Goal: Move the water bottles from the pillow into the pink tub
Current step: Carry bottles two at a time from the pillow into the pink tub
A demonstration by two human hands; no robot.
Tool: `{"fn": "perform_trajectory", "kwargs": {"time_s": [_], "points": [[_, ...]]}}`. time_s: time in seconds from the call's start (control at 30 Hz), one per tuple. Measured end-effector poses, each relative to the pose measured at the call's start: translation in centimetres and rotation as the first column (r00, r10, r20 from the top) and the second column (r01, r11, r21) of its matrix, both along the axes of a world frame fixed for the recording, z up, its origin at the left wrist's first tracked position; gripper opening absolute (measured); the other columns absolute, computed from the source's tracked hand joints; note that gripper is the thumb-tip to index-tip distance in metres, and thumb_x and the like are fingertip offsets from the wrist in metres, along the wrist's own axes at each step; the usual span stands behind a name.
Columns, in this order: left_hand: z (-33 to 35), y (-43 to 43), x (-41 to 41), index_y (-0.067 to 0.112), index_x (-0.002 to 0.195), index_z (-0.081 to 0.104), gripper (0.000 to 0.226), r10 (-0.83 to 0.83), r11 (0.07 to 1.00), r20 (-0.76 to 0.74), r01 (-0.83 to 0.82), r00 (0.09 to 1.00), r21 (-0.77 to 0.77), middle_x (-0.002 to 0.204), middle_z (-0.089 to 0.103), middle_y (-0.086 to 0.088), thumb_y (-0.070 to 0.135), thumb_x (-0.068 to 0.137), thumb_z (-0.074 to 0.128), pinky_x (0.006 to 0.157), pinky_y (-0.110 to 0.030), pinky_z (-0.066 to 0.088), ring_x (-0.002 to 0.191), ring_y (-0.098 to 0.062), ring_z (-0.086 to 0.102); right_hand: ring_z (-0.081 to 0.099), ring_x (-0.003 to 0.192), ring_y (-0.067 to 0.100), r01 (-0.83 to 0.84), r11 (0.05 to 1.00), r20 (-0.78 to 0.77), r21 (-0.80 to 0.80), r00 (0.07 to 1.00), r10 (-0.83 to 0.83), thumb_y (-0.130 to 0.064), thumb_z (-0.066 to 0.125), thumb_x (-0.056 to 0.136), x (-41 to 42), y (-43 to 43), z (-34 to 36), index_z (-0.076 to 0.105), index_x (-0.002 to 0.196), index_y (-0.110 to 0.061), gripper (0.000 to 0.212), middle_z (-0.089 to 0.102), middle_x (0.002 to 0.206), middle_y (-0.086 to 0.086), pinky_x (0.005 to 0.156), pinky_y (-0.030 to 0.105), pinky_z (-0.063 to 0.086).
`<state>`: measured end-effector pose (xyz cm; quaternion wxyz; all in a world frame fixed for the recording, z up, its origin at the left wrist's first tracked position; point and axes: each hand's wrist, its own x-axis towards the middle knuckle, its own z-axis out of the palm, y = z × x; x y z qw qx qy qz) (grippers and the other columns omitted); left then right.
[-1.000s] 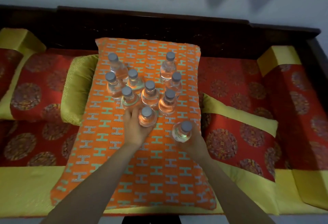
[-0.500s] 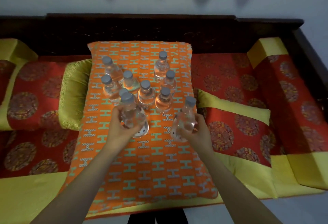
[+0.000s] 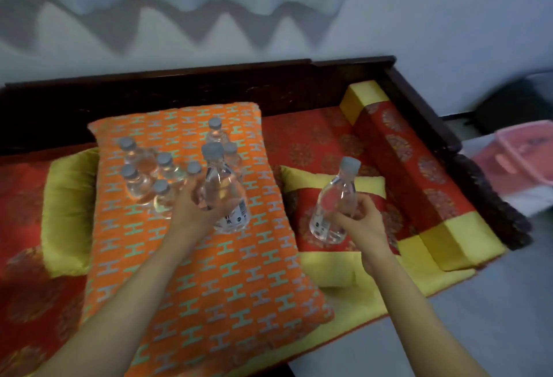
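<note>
the dark wooden sofa [image 3: 209,83] with red and yellow cushions fills most of the view, and the orange pillow [image 3: 227,287] lies across its seat. the pink tub [image 3: 520,158] stands at the far right edge, past the end of the sofa and well apart from the pillow; it is blurred, so what is inside cannot be told. the left hand [image 3: 191,209] is above the middle of the pillow with its fingers curled around the body of a water bottle [image 3: 223,194], which is lifted off the fabric and nearly upright, cap on top. the right hand [image 3: 362,221] is to the right of the pillow, over a small red cushion [image 3: 296,203], and its fingers and thumb grip the lower half of a second bottle [image 3: 335,200], a little tilted. a group of other bottles [image 3: 140,179] stands upright on the far half of the pillow, close to each other. the step in hand seems to be the carrying of one pair toward the tub, with many bottles not yet moved. the next move probably calls for a swing of both arms to the right, past the sofa end, and a lowering of the bottles into the tub before the fingers let go.
</note>
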<state>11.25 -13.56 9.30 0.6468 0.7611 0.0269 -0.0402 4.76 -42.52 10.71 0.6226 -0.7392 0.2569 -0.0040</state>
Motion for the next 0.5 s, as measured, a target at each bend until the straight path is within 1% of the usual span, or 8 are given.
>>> {"fn": "perform_trajectory", "kwargs": {"time_s": [0.07,0.13,0.17,0.23,0.3,0.37,0.43,0.5], "points": [[0.6,-2.6,0.0,0.018,0.117,0.059,0.071,-0.057,0.998,0.023,0.057,0.998,0.014,0.108,0.067,-0.005,0.035,0.054,0.089,0.072,-0.021,0.051,0.094,-0.016,0.064,0.058,0.073,0.013,0.055,0.998,0.009,-0.031,0.998,-0.055,-0.013,0.083,0.068,-2.1,-2.3,1.2,0.056,0.097,-0.018,0.041,0.061,0.087,0.000,0.054,0.023,0.047],[1.6,-5.4,-0.4,0.011,0.120,0.057,0.070,-0.112,0.993,0.059,0.111,0.992,0.029,0.103,0.064,-0.005,0.021,0.059,0.088,0.064,-0.007,0.043,0.082,-0.002,0.058,0.061,0.082,0.018,0.110,0.992,0.010,-0.065,0.994,-0.109,-0.011,0.083,0.067,-4.4,-4.9,2.3,0.055,0.100,-0.019,0.044,0.063,0.090,-0.001,0.067,0.032,0.053],[2.0,-7.0,-0.8,0.012,0.120,0.056,0.070,-0.159,0.987,0.074,0.156,0.984,0.048,0.105,0.065,-0.006,0.019,0.059,0.088,0.063,-0.004,0.041,0.081,0.001,0.057,0.063,0.087,0.020,0.143,0.987,0.011,-0.078,0.990,-0.142,-0.011,0.084,0.066,-5.9,-6.4,2.9,0.055,0.102,-0.020,0.047,0.064,0.095,0.000,0.074,0.037,0.055],[2.3,-9.6,-1.4,0.019,0.114,0.057,0.063,-0.231,0.973,0.080,0.227,0.970,0.051,0.104,0.067,-0.005,0.016,0.060,0.089,0.065,-0.006,0.044,0.082,0.001,0.061,0.065,0.095,0.020,0.185,0.978,0.018,-0.096,0.983,-0.184,-0.018,0.086,0.060,-8.3,-8.8,3.6,0.055,0.102,-0.023,0.053,0.066,0.103,0.002,0.082,0.042,0.056],[2.8,-12.5,-2.4,0.028,0.105,0.057,0.055,-0.300,0.954,0.084,0.299,0.950,0.030,0.101,0.068,-0.001,0.009,0.063,0.086,0.065,-0.011,0.049,0.082,0.003,0.064,0.065,0.101,0.021,0.250,0.962,0.019,-0.110,0.968,-0.250,-0.028,0.086,0.051,-10.8,-11.4,4.3,0.055,0.099,-0.027,0.058,0.067,0.108,0.003,0.085,0.047,0.056],[3.3,-15.9,-3.6,0.026,0.106,0.056,0.055,-0.366,0.931,0.094,0.365,0.926,0.029,0.102,0.067,0.002,0.007,0.063,0.085,0.064,-0.011,0.049,0.082,0.005,0.065,0.065,0.101,0.025,0.305,0.945,0.023,-0.118,0.952,-0.304,-0.027,0.086,0.050,-13.5,-14.0,5.0,0.055,0.100,-0.025,0.058,0.067,0.109,0.006,0.080,0.046,0.057],[3.9,-19.7,-4.9,0.019,0.114,0.056,0.060,-0.423,0.906,0.092,0.422,0.901,0.037,0.103,0.068,0.003,0.011,0.062,0.086,0.065,-0.014,0.051,0.084,0.000,0.066,0.065,0.099,0.025,0.362,0.925,0.039,-0.114,0.932,-0.360,-0.022,0.086,0.052,-16.0,-16.9,5.7,0.056,0.102,-0.021,0.058,0.065,0.110,0.010,0.067,0.033,0.056],[4.4,-23.0,-6.1,0.019,0.115,0.055,0.063,-0.456,0.890,0.090,0.453,0.886,0.050,0.102,0.068,0.005,0.015,0.061,0.087,0.067,-0.023,0.053,0.086,-0.005,0.067,0.064,0.095,0.023,0.395,0.913,0.063,-0.102,0.918,-0.391,-0.012,0.086,0.058,-18.0,-19.4,6.2,0.056,0.102,-0.017,0.054,0.065,0.109,0.012,0.064,0.027,0.050]]}}
